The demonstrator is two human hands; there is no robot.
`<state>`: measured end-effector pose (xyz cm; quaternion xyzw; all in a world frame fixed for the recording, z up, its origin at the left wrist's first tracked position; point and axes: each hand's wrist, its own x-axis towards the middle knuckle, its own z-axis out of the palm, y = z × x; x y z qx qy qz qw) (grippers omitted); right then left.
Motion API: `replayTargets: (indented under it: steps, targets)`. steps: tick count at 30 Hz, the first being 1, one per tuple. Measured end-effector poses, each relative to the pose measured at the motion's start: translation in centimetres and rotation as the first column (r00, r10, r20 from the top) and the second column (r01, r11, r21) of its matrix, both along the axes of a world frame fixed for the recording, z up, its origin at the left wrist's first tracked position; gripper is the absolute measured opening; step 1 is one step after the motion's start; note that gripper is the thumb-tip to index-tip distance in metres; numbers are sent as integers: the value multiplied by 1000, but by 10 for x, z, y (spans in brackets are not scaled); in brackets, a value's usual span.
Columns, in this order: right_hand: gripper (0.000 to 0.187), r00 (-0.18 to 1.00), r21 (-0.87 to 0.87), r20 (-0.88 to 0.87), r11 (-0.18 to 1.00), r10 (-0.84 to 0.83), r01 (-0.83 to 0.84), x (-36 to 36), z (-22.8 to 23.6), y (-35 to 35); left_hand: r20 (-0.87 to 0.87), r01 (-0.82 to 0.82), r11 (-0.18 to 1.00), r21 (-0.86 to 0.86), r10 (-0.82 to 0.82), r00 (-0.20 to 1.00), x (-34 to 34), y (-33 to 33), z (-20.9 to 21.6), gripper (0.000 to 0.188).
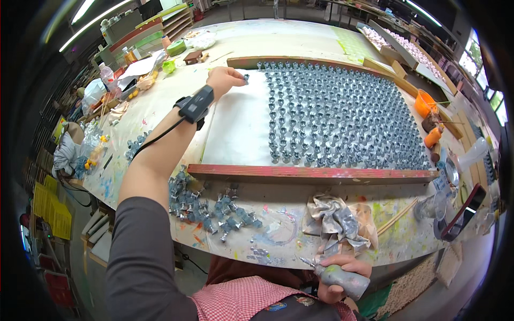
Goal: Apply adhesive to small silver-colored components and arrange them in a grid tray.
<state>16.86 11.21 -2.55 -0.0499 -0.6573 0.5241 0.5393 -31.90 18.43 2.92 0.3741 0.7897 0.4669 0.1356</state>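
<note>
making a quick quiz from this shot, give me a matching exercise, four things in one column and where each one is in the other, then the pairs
Things:
1. left hand
2. right hand
3. crumpled rag
4. loose pile of grey pieces

Places:
A. on the paint-stained table, in front of the board's red near edge, right of centre
B. at the board's far left corner, pinching one small grey piece
C. below the table's near edge, gripping a paint-smeared bottle
D. on the table beside the left forearm, before the board

Pairs: 1-B, 2-C, 3-A, 4-D
</note>
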Motion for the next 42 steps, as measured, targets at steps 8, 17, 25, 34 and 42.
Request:
replayTargets:
  steps: [8,17,25,34,42]
  targets:
    - [36,995,107,-15,989,-96,98,-8,16,-1,-364,-256,952,-169,182,913,-6,59,-8,17]
    - [41,460,-543,152,463,875,-701,57,-40,36,-370,-261,943,-205,172,913,-13,75,-8,18]
    - [48,489,-551,189,504,852,-666,51,-21,29,-422,-379,878,-291,238,875,15,84,-7,23]
    - [51,998,126,10,991,-55,54,3,-8,1,-415,-238,892,-384,63,908,-49,70,-17,30]
    - [42,952,-396,-298,898,69,-189,32,21,10,-589,166,971,-172,-236,773,11,0,40,24]
